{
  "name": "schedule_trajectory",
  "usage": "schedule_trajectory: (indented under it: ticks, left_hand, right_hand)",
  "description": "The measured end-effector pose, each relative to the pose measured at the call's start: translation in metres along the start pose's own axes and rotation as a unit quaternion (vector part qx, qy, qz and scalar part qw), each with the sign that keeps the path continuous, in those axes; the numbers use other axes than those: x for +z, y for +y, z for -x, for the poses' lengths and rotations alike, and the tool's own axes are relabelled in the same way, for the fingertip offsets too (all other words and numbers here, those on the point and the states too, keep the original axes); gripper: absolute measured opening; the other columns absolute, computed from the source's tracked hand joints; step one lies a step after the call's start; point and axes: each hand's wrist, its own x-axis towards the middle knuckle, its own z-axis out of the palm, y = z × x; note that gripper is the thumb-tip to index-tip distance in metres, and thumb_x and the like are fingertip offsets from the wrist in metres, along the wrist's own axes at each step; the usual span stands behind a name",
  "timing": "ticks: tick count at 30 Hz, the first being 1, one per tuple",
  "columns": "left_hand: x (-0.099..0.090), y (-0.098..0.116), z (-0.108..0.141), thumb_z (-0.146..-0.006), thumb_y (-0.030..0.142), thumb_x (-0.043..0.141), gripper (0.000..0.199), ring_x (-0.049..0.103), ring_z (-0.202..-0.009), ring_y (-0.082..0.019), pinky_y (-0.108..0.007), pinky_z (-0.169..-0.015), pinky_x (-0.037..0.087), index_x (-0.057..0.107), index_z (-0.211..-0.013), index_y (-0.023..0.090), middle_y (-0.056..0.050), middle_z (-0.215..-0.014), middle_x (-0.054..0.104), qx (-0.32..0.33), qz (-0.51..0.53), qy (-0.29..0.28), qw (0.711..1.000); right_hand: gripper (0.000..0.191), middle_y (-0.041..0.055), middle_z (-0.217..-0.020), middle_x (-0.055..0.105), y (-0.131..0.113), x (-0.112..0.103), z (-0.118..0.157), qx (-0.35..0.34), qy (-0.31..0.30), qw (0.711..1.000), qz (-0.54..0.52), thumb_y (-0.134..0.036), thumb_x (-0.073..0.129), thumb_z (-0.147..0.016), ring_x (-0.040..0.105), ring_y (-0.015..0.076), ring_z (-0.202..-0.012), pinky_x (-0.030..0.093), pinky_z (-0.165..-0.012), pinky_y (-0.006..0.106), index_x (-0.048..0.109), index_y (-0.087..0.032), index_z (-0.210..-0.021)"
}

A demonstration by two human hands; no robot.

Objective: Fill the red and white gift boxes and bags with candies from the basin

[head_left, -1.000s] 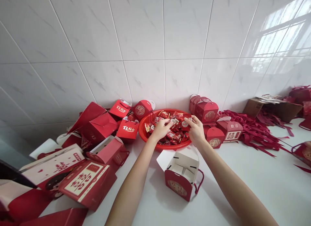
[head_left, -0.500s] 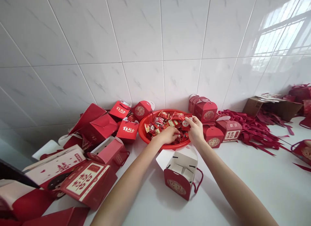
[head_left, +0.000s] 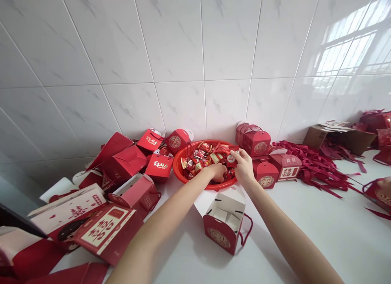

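Observation:
My right hand [head_left: 244, 166] pinches a small red packet [head_left: 232, 156] at the right side of a red basin [head_left: 179, 174]. Wrapped candies [head_left: 200, 154], mostly red, fill the basin. My left hand [head_left: 218, 172] reaches down among them, its fingers curled and their tips hidden, so what they hold cannot be made out. Between my forearms, in front of the basin, an open red box [head_left: 221, 234] with a white inside and a dark red cord handle stands on the white table [head_left: 179, 257]. Its flaps are spread.
Red boxes [head_left: 126, 164] lie heaped at the left, some open. Closed gift boxes [head_left: 259, 143] are stacked right of the basin. Farther right are dark red ribbons [head_left: 314, 168], a brown carton [head_left: 317, 136] and part of another person's hand [head_left: 385, 185] at a red box.
My left hand has shifted slightly right within the candies, its fingers more curled. My right hand still holds the packet. A person's hand has come into view at the right edge.

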Motion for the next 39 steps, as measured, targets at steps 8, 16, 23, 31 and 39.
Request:
schedule_trajectory:
  ticks: [8,16,23,31,39]
  left_hand:
    - [-0.024,-0.004,0.02,-0.081,0.026,0.067,0.018,0.068,-0.095,-0.023,-0.032,-0.086,0.05,0.071,-0.096,0.016,-0.008,-0.102,0.075,0.043,0.091,0.223,0.969]
    - [-0.024,0.003,0.024,-0.072,0.014,0.073,0.03,0.066,-0.1,-0.02,-0.033,-0.095,0.05,0.066,-0.1,0.016,-0.006,-0.105,0.072,0.121,0.186,0.328,0.918]
    - [-0.021,0.0,0.024,-0.068,0.014,0.073,0.04,0.064,-0.096,-0.019,-0.03,-0.09,0.051,0.062,-0.107,0.017,-0.005,-0.099,0.068,0.14,0.222,0.299,0.917]
    - [-0.02,-0.004,0.027,-0.061,0.012,0.065,0.025,0.068,-0.073,-0.019,-0.027,-0.069,0.053,0.075,-0.083,0.02,-0.001,-0.081,0.075,0.023,0.149,-0.01,0.988]
    - [-0.002,-0.005,0.019,-0.047,0.005,0.068,0.021,0.047,-0.04,-0.013,-0.026,-0.047,0.038,0.07,-0.054,0.024,0.004,-0.048,0.062,-0.033,0.035,-0.078,0.996]
  right_hand:
    - [0.028,-0.0032,-0.071,0.069,0.0,0.001,-0.001,0.017,0.009,1.0,-0.025,-0.037,0.085,-0.056,0.061,0.0149,-0.064,0.049,-0.065,0.029,0.066,-0.023,-0.073]
    - [0.029,-0.0032,-0.072,0.07,-0.003,0.002,0.001,0.019,-0.001,0.999,-0.032,-0.035,0.086,-0.054,0.062,0.0146,-0.066,0.05,-0.066,0.028,0.067,-0.023,-0.072]
    - [0.033,-0.0023,-0.073,0.071,-0.002,0.003,0.002,0.011,-0.01,1.0,-0.016,-0.031,0.086,-0.052,0.063,0.0139,-0.065,0.051,-0.064,0.028,0.066,-0.022,-0.077]
    - [0.034,-0.0048,-0.068,0.067,0.003,-0.004,-0.006,-0.023,0.064,0.997,-0.033,-0.031,0.087,-0.052,0.062,0.0146,-0.062,0.052,-0.062,0.03,0.061,-0.024,-0.072]
    - [0.032,-0.0047,-0.07,0.067,0.001,-0.004,-0.002,-0.007,0.051,0.998,-0.042,-0.029,0.086,-0.053,0.062,0.0144,-0.063,0.053,-0.065,0.03,0.063,-0.023,-0.073]
